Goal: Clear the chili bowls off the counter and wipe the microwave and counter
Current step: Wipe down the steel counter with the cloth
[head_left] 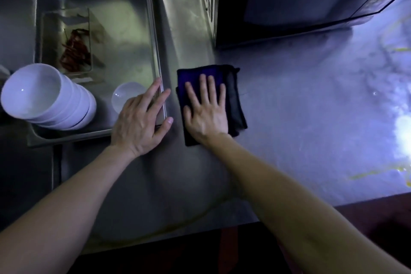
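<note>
A kitchen: steel counter [289, 118], metal tray [124, 55] (holding stacked bowls [46, 95]) and a microwave [300, 2].

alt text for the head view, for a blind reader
A person's right hand presses flat on a dark cloth on a steel counter near a black microwave. The left hand rests on the rim of a metal tray holding a stack of white bowls, a small white bowl and a clear container of dried chilies.

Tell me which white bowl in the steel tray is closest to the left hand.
The lone small white bowl, right beside the left hand; the other white bowls sit nested in a tilted stack at the steel tray left end.
</note>
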`<state>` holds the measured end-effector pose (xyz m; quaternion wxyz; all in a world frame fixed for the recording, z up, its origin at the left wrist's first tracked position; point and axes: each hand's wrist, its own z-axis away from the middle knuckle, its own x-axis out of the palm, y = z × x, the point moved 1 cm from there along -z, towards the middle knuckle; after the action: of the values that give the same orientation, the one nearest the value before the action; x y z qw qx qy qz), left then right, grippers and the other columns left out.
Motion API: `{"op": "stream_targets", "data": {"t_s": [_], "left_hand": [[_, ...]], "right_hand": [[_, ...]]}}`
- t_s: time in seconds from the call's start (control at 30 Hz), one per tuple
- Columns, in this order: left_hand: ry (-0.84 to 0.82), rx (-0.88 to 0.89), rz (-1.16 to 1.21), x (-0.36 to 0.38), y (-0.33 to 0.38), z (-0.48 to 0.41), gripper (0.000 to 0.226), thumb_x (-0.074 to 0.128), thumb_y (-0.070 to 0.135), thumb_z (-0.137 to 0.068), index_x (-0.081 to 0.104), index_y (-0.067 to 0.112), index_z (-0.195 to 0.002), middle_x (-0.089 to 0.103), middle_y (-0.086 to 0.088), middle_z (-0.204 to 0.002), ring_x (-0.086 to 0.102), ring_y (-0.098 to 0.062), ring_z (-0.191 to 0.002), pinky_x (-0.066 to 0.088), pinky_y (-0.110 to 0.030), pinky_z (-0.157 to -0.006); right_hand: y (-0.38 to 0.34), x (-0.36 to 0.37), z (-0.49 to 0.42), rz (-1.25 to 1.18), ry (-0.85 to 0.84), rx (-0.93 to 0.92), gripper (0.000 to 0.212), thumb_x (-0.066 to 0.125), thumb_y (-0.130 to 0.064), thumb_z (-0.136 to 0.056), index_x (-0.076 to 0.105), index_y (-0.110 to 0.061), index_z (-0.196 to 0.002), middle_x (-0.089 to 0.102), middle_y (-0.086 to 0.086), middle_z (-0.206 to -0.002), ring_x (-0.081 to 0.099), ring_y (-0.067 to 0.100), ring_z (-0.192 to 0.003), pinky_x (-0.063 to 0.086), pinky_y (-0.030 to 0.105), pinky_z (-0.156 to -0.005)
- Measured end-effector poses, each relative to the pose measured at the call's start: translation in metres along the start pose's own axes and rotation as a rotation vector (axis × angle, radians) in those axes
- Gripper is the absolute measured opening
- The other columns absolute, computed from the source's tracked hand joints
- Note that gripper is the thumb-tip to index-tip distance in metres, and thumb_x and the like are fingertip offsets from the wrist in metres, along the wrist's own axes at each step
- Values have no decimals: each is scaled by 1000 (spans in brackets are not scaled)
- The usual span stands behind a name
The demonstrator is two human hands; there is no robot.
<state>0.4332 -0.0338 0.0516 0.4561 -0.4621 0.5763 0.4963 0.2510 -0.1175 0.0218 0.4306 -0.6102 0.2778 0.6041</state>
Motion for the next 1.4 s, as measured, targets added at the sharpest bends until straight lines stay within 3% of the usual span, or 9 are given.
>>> {"op": "stream_targets", "data": {"t_s": [0.13,0.37,0.57,0.7,0.83,0.93,1.1,1.2,1.4], "left_hand": [[8,24,4,-1,-3,-2,69,47,53,-106,43,15,-164,13,-3,-181,51,-37,-145,42,-52,-116],[47,33,56,5,-5,0,67,50,48,-107,44,12,-163,19,-6,-180,48,-36,-148,39,-48,-123],[28,19,54,1,-2,-1,76,50,48,-106,33,4,-166,17,-7,-180,39,-31,-157,34,-46,-127],[30,-1,23,1,-3,-1,77,50,51,-106,35,4,-165,19,-14,-178,40,-36,-155,36,-49,-126],[43,-8,22,5,-4,0,77,47,53,-106,37,4,-164,24,-17,-176,44,-40,-149,37,-51,-124],[71,1,23,7,-5,-1,76,48,51,-106,37,4,-165,25,-17,-176,45,-39,-149,37,-49,-124],[63,1,19,7,-5,0,75,47,50,-106,35,5,-165,22,-17,-177,43,-39,-151,37,-50,-125],[49,-8,22,6,-4,-1,76,45,51,-106,33,7,-166,20,-15,-178,41,-38,-152,37,-51,-124],[78,-2,21,6,-4,-3,75,45,51,-106,36,4,-164,26,-19,-175,47,-45,-143,38,-55,-122]], "right_hand": [[68,-9,4,36,5,-98,75,35,-70,-102,36,-33,-167,26,14,-176,22,33,-163,11,57,-132],[209,-30,-2,-12,107,527,91,30,-68,-99,35,-4,-163,21,29,-173,15,45,-162,10,67,-129],[-1,6,-14,2,14,30,101,26,-90,-91,18,-29,-172,7,26,-177,1,47,-164,0,70,-127],[57,-1,-4,-39,33,-105,81,38,-78,-98,27,-40,-169,16,11,-179,9,32,-166,5,57,-133],[194,-28,17,9,55,288,81,37,-73,-96,30,-36,-168,18,16,-178,12,38,-164,8,65,-130],[188,-32,1,-37,58,554,92,31,-74,-91,25,-26,-169,10,24,-177,5,44,-164,4,73,-126],[2,11,2,8,13,64,107,28,-92,-88,22,-26,-171,9,24,-177,3,47,-164,0,72,-126],[4,8,21,4,-16,-121,99,30,-90,-93,17,-33,-172,6,14,-180,1,37,-166,4,66,-129],[223,-24,79,13,35,523,100,35,-84,-92,30,-17,-166,16,24,-176,12,44,-163,3,67,-130]]}}
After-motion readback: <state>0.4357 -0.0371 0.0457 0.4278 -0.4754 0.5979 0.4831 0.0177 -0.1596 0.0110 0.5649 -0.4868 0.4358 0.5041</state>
